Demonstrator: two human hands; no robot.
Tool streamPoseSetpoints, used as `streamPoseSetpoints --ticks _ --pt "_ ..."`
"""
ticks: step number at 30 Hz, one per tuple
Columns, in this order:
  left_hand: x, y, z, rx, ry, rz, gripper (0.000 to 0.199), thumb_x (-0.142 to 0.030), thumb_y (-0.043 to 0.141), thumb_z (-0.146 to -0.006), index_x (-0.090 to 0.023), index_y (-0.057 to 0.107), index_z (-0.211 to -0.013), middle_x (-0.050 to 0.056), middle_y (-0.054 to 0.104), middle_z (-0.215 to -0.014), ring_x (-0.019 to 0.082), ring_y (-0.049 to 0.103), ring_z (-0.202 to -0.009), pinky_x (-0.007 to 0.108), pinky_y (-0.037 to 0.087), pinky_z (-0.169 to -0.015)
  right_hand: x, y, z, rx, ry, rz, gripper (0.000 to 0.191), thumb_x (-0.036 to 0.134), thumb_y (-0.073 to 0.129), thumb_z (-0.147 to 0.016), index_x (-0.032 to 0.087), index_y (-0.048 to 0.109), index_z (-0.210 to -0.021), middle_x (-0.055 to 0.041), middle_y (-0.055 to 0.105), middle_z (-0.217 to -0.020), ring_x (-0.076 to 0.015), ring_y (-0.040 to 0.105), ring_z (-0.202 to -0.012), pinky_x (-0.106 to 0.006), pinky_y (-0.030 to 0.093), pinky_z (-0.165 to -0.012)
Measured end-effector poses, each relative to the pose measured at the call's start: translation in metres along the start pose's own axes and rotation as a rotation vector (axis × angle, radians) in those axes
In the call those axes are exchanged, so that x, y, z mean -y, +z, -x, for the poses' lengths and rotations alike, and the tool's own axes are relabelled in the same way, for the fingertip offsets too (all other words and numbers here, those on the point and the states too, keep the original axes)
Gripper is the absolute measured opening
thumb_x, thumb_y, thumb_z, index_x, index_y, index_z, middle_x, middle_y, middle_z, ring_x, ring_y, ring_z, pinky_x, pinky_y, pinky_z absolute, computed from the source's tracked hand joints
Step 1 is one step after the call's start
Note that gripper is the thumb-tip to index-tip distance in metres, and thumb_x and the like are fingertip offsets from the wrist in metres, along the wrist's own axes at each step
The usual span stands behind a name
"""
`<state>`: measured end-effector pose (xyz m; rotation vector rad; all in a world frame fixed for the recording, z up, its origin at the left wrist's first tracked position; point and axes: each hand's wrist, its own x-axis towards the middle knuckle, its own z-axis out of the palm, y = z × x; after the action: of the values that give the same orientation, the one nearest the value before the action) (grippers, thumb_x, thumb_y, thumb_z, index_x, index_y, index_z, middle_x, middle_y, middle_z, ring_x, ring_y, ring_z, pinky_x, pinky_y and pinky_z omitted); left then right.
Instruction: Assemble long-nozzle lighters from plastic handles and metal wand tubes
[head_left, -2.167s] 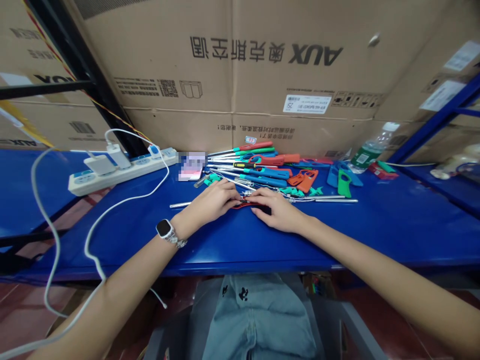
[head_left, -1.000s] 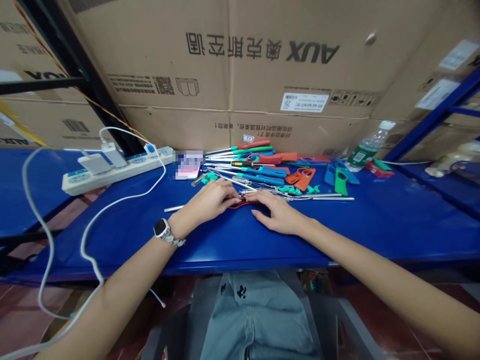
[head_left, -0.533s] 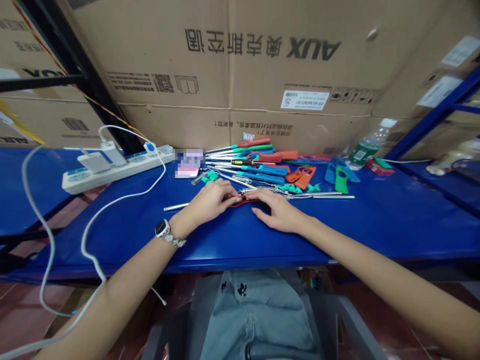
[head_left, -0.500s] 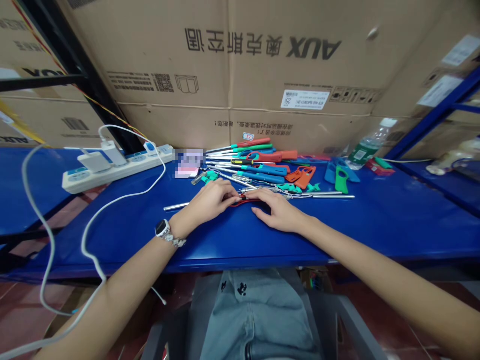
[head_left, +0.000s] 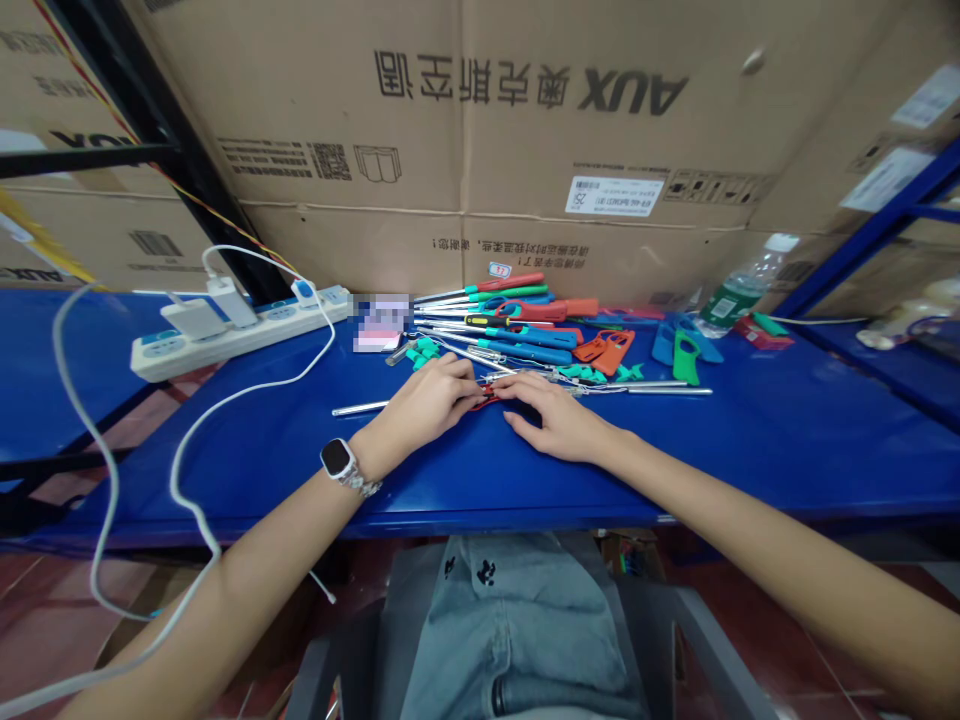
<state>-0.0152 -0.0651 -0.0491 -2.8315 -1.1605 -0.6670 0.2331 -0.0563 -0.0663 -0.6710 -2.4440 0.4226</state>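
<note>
grip of left hand [head_left: 442, 400] and right hand [head_left: 555, 418] pinching red piece [head_left: 487, 397].

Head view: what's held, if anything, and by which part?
Small red piece: left hand pinches its left end. Right hand fingertips reach its right side; whether they grip is hidden.

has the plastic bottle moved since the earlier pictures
No, the plastic bottle has not visibly moved: it sits in the same place beside the red box, left of the blue post.
</note>
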Motion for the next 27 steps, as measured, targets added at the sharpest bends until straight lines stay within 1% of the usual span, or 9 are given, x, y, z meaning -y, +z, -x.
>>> streamPoseSetpoints --ticks 5,8,10,13,18,22,25,27 --pt "-0.003 0.0 0.004 0.002 0.006 -0.011 0.032 -0.026 0.05 -0.108 -0.017 0.078 -0.096 0.008 0.067 -0.092 0.022 0.057 -0.087 0.035 0.046 -0.077 0.002 0.0 0.0 0.002 -0.004 0.017 0.025 0.022 0.056 -0.099 0.022 0.067 -0.122 -0.0146 0.069 -0.134 -0.0283 0.063 -0.129 -0.059 0.053 -0.111" --pt "-0.003 -0.003 0.007 -0.005 -0.024 0.022 0.028 -0.029 0.054 -0.107 -0.018 0.078 -0.1 0.008 0.067 -0.093 0.022 0.059 -0.088 0.035 0.048 -0.08 0.002 0.0 0.001 0.004 -0.009 0.021 0.027 0.021 0.056 -0.099 0.022 0.068 -0.124 -0.0144 0.068 -0.135 -0.0284 0.063 -0.13 -0.059 0.052 -0.112" --pt "-0.003 -0.004 0.008 -0.007 -0.043 0.043 0.028 -0.032 0.055 -0.107 -0.018 0.078 -0.099 0.008 0.067 -0.092 0.022 0.06 -0.089 0.035 0.048 -0.082 0.001 0.0 0.002 0.005 -0.014 0.026 0.029 0.021 0.056 -0.1 0.022 0.068 -0.126 -0.0146 0.068 -0.136 -0.0284 0.062 -0.13 -0.059 0.052 -0.112" --pt "-0.001 -0.006 0.008 0.005 -0.051 0.061 0.026 -0.028 0.056 -0.105 -0.019 0.079 -0.097 0.008 0.068 -0.092 0.022 0.06 -0.09 0.035 0.048 -0.083 0.0 0.0 0.002 0.0 -0.012 0.032 0.03 0.021 0.055 -0.1 0.022 0.069 -0.127 -0.014 0.068 -0.135 -0.028 0.063 -0.13 -0.058 0.053 -0.112" --pt "0.007 -0.008 0.008 0.019 -0.068 0.146 0.017 -0.022 0.062 -0.101 -0.019 0.079 -0.101 0.007 0.07 -0.095 0.021 0.063 -0.092 0.034 0.05 -0.083 -0.002 0.002 0.003 -0.007 -0.008 0.014 0.032 0.021 0.056 -0.1 0.02 0.07 -0.129 -0.0142 0.068 -0.136 -0.0275 0.064 -0.128 -0.057 0.054 -0.111" --pt "0.011 -0.008 0.004 0.048 -0.066 0.155 0.016 -0.022 0.062 -0.101 -0.019 0.078 -0.097 0.007 0.071 -0.095 0.021 0.063 -0.092 0.035 0.05 -0.084 -0.002 0.001 0.003 0.003 0.011 0.0 0.034 0.022 0.058 -0.099 0.023 0.07 -0.131 -0.0126 0.068 -0.139 -0.0281 0.063 -0.132 -0.058 0.052 -0.113" --pt "0.011 -0.007 0.0 0.072 -0.067 0.149 0.017 -0.021 0.061 -0.101 -0.019 0.077 -0.094 0.007 0.071 -0.096 0.022 0.063 -0.093 0.035 0.049 -0.084 0.001 -0.002 0.003 0.028 0.033 -0.022 0.042 0.022 0.059 -0.098 0.024 0.066 -0.139 -0.0127 0.068 -0.142 -0.0295 0.062 -0.135 -0.061 0.049 -0.116" --pt "0.011 -0.007 -0.002 0.076 -0.067 0.155 0.017 -0.02 0.06 -0.101 -0.018 0.076 -0.093 0.007 0.071 -0.096 0.022 0.063 -0.094 0.035 0.049 -0.084 0.002 -0.005 0.003 0.037 0.071 -0.07 0.055 0.022 0.059 -0.097 0.026 0.055 -0.152 -0.0116 0.068 -0.145 -0.0294 0.062 -0.137 -0.06 0.047 -0.119"
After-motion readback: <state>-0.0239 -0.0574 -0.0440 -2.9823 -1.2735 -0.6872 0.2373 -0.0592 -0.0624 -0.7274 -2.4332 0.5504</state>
